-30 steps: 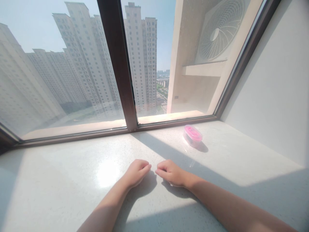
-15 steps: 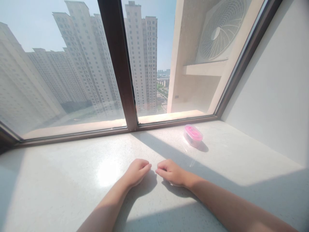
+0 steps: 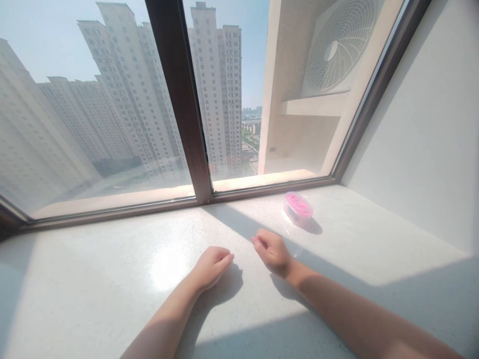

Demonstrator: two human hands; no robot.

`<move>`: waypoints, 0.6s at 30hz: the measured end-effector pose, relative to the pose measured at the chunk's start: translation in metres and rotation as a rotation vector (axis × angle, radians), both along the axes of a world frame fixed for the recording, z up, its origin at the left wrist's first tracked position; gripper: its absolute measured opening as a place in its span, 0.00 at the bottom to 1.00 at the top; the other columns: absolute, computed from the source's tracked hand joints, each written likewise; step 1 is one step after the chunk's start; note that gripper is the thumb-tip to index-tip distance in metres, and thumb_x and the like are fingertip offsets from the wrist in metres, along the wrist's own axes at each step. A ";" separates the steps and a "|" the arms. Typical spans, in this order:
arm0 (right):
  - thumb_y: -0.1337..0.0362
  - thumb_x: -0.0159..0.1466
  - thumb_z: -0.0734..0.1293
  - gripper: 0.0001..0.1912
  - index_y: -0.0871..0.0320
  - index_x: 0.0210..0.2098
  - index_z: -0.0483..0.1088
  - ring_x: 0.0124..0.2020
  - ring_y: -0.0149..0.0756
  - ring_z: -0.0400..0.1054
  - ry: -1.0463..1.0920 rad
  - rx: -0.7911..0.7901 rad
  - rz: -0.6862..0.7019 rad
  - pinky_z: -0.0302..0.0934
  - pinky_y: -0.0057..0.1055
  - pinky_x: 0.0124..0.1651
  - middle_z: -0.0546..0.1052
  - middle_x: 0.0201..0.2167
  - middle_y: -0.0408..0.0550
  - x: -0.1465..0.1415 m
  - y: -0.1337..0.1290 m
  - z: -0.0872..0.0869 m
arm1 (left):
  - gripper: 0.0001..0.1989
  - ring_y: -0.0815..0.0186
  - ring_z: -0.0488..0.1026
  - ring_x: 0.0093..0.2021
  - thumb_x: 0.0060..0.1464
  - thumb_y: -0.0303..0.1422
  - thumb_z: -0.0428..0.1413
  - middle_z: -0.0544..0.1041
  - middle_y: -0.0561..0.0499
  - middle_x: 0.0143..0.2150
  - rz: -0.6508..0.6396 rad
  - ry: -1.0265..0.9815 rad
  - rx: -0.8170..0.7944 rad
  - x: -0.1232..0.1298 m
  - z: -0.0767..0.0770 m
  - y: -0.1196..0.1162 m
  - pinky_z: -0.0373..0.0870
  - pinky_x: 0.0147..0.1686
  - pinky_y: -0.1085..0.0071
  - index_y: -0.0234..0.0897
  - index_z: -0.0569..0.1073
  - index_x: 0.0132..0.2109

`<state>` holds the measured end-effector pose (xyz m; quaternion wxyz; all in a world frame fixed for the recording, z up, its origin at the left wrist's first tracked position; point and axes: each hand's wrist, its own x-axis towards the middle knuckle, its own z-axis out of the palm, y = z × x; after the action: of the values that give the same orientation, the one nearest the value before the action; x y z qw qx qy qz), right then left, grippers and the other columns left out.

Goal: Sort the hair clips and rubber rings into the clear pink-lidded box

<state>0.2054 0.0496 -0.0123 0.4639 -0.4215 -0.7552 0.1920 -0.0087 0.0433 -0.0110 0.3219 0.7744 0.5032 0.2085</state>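
My left hand (image 3: 214, 265) rests on the pale speckled windowsill (image 3: 112, 294), its fingers curled in and the thumb along them. Nothing shows in its grip. To the right, my right hand (image 3: 274, 253) is a loose fist held a little above the sill, with its shadow apart below it; I see nothing in it either. A small clear plastic container with a pink lid (image 3: 298, 209) stands on the sill beyond my right hand, near the window. Neither hand touches it.
A dark brown window frame (image 3: 202, 187) borders the sill at the back, and a white wall (image 3: 419, 139) closes off the right side. Outside the glass are tall buildings (image 3: 119, 75) and an air conditioner unit (image 3: 335, 50). Sunlight glares on the sill at left.
My right hand has lifted and moved forward and slightly right, away from my left hand and closer to the container. My left hand stays in place.
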 end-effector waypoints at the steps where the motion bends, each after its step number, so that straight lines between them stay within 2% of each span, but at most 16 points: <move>1: 0.63 0.64 0.59 0.17 0.56 0.20 0.52 0.23 0.30 0.51 0.043 0.048 -0.083 0.48 0.30 0.29 0.55 0.19 0.39 0.006 0.004 0.002 | 0.18 0.70 0.51 0.24 0.57 0.38 0.45 0.50 0.58 0.20 -0.002 -0.006 -0.004 0.000 0.001 0.000 0.46 0.25 0.71 0.38 0.51 0.21; 6: 0.62 0.64 0.59 0.13 0.55 0.23 0.57 0.25 0.33 0.55 0.154 0.245 -0.350 0.53 0.31 0.31 0.59 0.22 0.41 0.044 0.027 0.012 | 0.20 0.70 0.51 0.24 0.59 0.39 0.43 0.49 0.58 0.21 -0.008 -0.033 -0.018 0.000 0.003 -0.001 0.47 0.25 0.71 0.38 0.51 0.21; 9: 0.59 0.62 0.61 0.10 0.57 0.26 0.63 0.36 0.39 0.61 0.132 0.419 -0.535 0.58 0.37 0.41 0.64 0.32 0.48 0.063 0.040 0.013 | 0.19 0.70 0.51 0.24 0.59 0.39 0.44 0.50 0.58 0.20 -0.012 -0.035 -0.022 0.000 0.005 -0.001 0.47 0.25 0.71 0.39 0.50 0.21; 11: 0.57 0.60 0.63 0.10 0.58 0.29 0.66 0.45 0.45 0.62 0.125 0.467 -0.686 0.57 0.43 0.49 0.63 0.40 0.53 0.073 0.047 0.011 | 0.19 0.69 0.51 0.24 0.58 0.39 0.44 0.50 0.58 0.20 -0.016 -0.032 -0.025 0.000 0.006 -0.001 0.47 0.25 0.71 0.39 0.50 0.21; 14: 0.56 0.56 0.65 0.14 0.58 0.38 0.67 0.54 0.53 0.58 0.052 0.329 -0.915 0.51 0.51 0.54 0.60 0.51 0.58 0.085 0.056 0.005 | 0.19 0.69 0.51 0.24 0.58 0.39 0.43 0.50 0.58 0.20 -0.018 -0.028 -0.024 0.000 0.007 -0.002 0.47 0.25 0.71 0.39 0.50 0.21; 18: 0.51 0.51 0.68 0.31 0.55 0.52 0.62 0.59 0.59 0.53 -0.032 0.065 -1.004 0.45 0.56 0.57 0.53 0.61 0.60 0.100 0.068 -0.008 | 0.19 0.69 0.50 0.24 0.58 0.39 0.44 0.50 0.58 0.20 -0.015 -0.024 -0.011 0.001 0.006 -0.002 0.47 0.25 0.71 0.39 0.50 0.21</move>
<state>0.3049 0.1172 -0.0207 0.5004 -0.7209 -0.4719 -0.0849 -0.0080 0.0414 -0.0045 0.3336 0.7737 0.4947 0.2127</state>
